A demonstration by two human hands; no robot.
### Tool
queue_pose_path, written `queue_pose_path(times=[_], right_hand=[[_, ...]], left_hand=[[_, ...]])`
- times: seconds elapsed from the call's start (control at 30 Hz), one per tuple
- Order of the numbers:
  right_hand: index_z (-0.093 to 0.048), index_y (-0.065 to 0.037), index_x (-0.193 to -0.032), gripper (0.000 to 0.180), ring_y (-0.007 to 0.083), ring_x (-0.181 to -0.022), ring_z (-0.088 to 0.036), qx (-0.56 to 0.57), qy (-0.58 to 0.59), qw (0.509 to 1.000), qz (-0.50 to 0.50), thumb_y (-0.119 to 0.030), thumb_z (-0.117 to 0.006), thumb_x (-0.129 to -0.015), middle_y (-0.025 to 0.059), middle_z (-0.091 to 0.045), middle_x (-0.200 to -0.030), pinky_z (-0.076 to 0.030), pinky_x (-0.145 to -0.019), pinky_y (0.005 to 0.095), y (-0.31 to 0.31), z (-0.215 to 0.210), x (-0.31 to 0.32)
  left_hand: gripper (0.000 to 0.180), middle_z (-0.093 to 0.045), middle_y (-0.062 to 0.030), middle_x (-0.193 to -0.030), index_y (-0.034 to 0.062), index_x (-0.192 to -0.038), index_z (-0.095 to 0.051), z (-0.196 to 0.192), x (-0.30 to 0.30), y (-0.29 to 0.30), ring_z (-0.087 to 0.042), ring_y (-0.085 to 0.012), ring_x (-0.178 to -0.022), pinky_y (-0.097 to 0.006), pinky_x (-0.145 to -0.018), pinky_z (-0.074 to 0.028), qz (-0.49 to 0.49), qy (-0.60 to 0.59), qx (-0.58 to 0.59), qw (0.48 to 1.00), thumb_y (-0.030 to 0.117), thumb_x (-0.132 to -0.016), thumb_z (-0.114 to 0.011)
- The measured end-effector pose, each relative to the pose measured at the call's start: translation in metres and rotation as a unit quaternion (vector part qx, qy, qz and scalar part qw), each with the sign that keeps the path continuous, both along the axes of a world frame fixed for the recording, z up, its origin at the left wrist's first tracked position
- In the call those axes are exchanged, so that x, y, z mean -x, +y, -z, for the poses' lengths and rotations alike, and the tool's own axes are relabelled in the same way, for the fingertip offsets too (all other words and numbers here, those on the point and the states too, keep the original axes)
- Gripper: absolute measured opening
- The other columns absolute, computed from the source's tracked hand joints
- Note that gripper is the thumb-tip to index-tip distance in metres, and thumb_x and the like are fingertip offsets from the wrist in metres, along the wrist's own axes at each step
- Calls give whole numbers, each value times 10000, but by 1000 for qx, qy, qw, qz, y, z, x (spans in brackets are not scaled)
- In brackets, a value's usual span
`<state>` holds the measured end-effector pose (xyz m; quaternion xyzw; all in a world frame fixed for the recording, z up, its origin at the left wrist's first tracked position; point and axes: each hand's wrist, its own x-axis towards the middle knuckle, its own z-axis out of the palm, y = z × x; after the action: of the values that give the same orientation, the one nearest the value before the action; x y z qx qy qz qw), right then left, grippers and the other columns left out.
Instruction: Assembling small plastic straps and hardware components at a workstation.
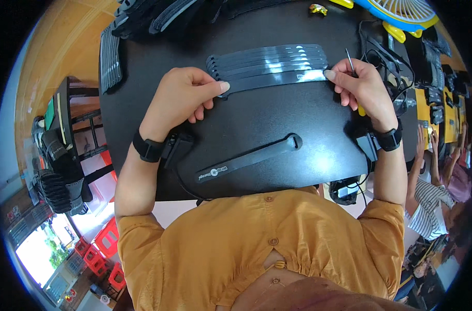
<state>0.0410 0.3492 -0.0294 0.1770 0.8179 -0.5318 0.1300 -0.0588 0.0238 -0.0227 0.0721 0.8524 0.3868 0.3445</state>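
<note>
Near the table's [142,67] far edge lie about six black straps [269,65], fanned. Left hand [181,96] pinches the nearest strap's left end; right hand [363,88] pinches its right end, also gripping a screwdriver [351,63]. One more strap [249,159] lies by the near edge.

The person wears a mustard-orange buttoned shirt [267,243] with short gathered sleeves. Behind each of the hands sits a black wristband: left [146,147] and right [390,139], each carrying a small black box.
</note>
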Motion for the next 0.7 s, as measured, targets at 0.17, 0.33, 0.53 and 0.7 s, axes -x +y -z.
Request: queue_pose_path(times=[0.17,0.33,0.53,0.7], right_hand=[[-654,-29,-930,171,38,-484,-590,-8,-5,1000,-1,-199,-675,-938,-1,-635,-677,-420,-393,154,0,1,1],[-654,-28,-934,181,36,-485,-589,-35,-1,999,-1,-208,-672,-941,-3,-637,-678,-420,-392,154,-2,1,2],[-654,-32,-937,187,29,-477,-577,-40,-13,999,0,-217,-673,-940,-11,-629,-671,-406,-388,150,-2,-2,1],[-656,-31,-940,186,25,-475,-574,-46,-13,999,-4,-216,-670,-941,-13,-622,-653,-396,-387,152,-2,1,3]], left_hand=[[316,-621,-16,-637,-4,-893,-702,-1,0,2,-556,-68,-466,-204,-421,-448,-2,-13,-8,1000,308,-866,-740],[316,-620,-14,-635,-7,-890,-699,0,-2,2,-553,-71,-462,-207,-425,-452,-13,-2,6,1000,305,-865,-741],[324,-629,-22,-643,-13,-881,-697,2,0,3,-564,-78,-464,-214,-420,-452,6,14,-1,1000,308,-860,-744],[335,-635,-27,-644,-15,-881,-698,2,-1,1,-568,-80,-464,-214,-420,-454,10,17,-4,1000,316,-855,-743]])
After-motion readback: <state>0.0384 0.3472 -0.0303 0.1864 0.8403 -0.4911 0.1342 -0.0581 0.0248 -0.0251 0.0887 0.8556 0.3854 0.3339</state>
